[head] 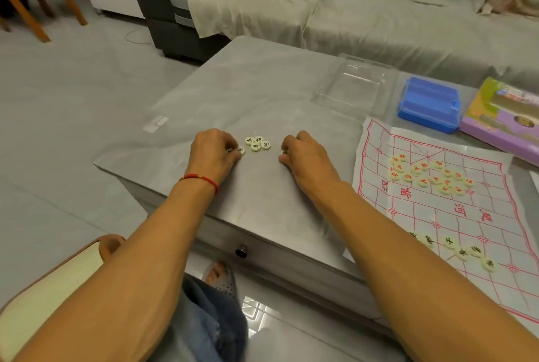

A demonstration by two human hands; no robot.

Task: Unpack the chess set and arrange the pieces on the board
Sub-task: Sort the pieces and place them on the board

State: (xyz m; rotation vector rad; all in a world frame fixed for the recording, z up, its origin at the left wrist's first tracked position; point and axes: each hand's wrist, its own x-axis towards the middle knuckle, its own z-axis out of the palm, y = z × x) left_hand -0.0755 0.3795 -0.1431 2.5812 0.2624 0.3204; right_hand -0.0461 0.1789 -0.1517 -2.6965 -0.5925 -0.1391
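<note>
Gathering loose chess discs off the tabletop, board lying aside.

Left hand (pixel 214 151) curled, pinching a disc (pixel 241 151) at its fingertips; right hand (pixel 303 154) curled likewise on another disc (pixel 283 153); between the grips and just beyond, four dark-lettered discs (pixel 258 143) clustered; probably light, hard, smooth, best pinched by the rim; well right of both grips, thin floppy board sheet (pixel 376 157) bearing red-lettered discs (pixel 431 175).

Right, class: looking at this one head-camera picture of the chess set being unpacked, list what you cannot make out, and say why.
- How many pieces each hand grips: the left hand and right hand curl over them, head view.
- Part of the board: cut off by the right edge, and the right forearm covers its near corner.
- Red characters on the far pieces: too small.
- What the blue box holds: lid closed.
</note>
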